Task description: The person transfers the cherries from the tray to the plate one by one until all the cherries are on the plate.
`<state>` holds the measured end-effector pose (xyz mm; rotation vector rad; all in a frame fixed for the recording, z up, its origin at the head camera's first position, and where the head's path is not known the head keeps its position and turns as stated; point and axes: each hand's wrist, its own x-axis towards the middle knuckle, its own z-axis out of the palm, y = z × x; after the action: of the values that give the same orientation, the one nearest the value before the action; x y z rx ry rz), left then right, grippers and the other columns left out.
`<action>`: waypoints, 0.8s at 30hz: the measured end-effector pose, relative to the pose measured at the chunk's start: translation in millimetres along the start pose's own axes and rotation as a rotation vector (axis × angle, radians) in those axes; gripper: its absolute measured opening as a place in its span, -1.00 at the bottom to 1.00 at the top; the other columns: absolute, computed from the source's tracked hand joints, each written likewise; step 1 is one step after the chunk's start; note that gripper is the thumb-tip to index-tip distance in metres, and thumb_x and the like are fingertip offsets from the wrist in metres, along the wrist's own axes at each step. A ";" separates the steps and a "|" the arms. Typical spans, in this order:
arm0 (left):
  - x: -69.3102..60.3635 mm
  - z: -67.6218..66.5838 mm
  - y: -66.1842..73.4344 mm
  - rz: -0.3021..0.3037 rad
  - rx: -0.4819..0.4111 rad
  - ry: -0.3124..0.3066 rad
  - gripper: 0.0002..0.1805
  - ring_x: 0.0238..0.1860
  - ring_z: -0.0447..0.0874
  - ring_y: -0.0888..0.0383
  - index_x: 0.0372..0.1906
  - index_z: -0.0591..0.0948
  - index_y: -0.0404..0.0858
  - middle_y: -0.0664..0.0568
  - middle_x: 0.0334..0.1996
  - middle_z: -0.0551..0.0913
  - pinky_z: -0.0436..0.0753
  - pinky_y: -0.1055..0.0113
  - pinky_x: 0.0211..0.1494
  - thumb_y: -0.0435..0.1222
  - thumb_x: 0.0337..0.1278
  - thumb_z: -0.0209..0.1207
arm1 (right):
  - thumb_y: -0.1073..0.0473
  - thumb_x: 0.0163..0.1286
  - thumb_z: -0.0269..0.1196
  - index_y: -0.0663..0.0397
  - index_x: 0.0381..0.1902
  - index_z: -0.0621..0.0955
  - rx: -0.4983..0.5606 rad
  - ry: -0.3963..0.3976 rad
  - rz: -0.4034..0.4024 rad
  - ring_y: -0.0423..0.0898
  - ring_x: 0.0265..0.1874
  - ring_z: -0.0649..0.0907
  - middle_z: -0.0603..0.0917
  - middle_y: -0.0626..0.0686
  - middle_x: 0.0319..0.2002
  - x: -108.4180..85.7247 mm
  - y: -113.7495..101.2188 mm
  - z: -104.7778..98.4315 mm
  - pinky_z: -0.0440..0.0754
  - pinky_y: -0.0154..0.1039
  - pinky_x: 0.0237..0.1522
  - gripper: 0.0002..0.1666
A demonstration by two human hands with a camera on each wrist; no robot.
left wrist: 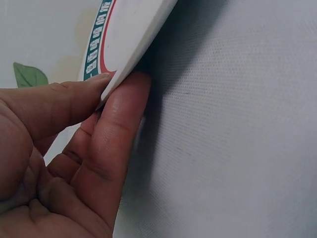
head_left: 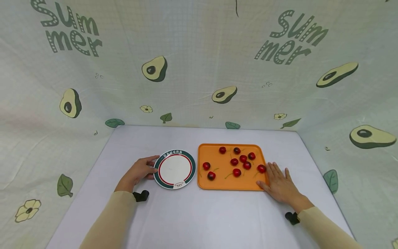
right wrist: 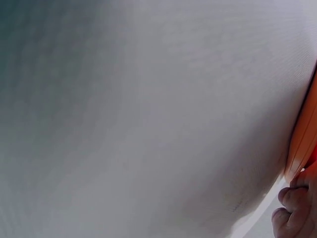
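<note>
My left hand [head_left: 139, 173] pinches the left rim of a round white plate [head_left: 175, 168] with a green band and red ring. In the left wrist view the thumb lies on top of the plate [left wrist: 136, 29] and a finger is underneath, with a shadow below the rim. An orange rectangular tray [head_left: 217, 185] lies just right of the plate, holding several dark red cherries [head_left: 237, 172] with green stems. At the tray's right edge rests my right hand [head_left: 281, 185], its fingers extended. The right wrist view shows only fingertips [right wrist: 292, 208] beside the tray's orange side [right wrist: 303, 134].
Everything sits on a table with a white cover [head_left: 186, 221]. Behind and at both sides hangs a pale cloth [head_left: 186, 41] printed with avocados, leaves and lettering. A black wrist piece [head_left: 141, 196] shows by the left sleeve, another [head_left: 292, 218] by the right.
</note>
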<state>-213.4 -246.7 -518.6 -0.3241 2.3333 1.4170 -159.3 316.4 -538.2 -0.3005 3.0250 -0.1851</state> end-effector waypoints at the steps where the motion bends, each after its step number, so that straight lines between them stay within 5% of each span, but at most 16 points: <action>1: 0.1 0.0 -0.4 -0.003 -0.006 0.001 -0.23 -0.19 0.62 0.05 0.59 0.40 -0.06 -0.25 0.23 0.45 0.80 0.34 -0.17 -0.47 0.33 0.30 | -0.44 0.52 0.10 0.48 0.59 0.16 -0.002 0.002 -0.001 0.45 0.59 0.10 0.15 0.49 0.59 0.2 0.2 0.2 -0.14 0.57 0.54 0.18; 12: 3.7 0.9 -6.1 -0.017 -0.069 0.009 -0.23 -0.22 0.65 0.07 0.57 0.43 -0.04 -0.23 0.18 0.49 0.81 0.32 -0.17 -0.46 0.30 0.33 | -0.45 0.48 0.15 0.44 0.58 0.22 -0.025 0.045 -0.005 0.50 0.53 0.18 0.25 0.49 0.54 -0.8 -1.0 -4.4 -0.04 0.62 0.49 0.17; 24: 2.1 0.3 -5.6 -0.011 -0.111 -0.003 -0.22 -0.24 0.66 0.09 0.58 0.42 -0.07 -0.20 0.08 0.51 0.82 0.31 -0.18 -0.48 0.29 0.34 | -0.10 0.39 0.44 0.40 0.36 0.47 -0.055 0.320 -0.118 0.42 0.24 0.43 0.50 0.43 0.24 21.3 -3.2 -32.7 0.41 0.49 0.30 -0.16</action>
<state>-213.0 -249.0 -524.1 -0.3650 2.2512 1.5439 -182.9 312.6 -507.2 -0.5003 3.3345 -0.1746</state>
